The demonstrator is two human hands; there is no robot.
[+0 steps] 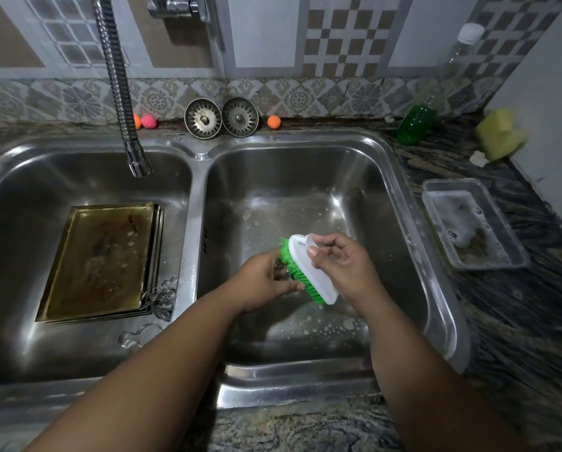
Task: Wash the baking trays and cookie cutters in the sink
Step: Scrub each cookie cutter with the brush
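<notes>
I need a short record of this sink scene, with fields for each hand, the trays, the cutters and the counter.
right hand: grips the scrub brush by its white handle, over the right basin
left hand: holds a small metal piece against the green bristles, mostly hidden
baking trays: stacked in the left basin
cookie cutters: beside the trays, same basin
counter: foamy clear container, green soap bottle, yellow sponge

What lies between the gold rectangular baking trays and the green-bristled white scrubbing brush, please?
The stainless steel sink divider and the left hand, seen in the head view.
</notes>
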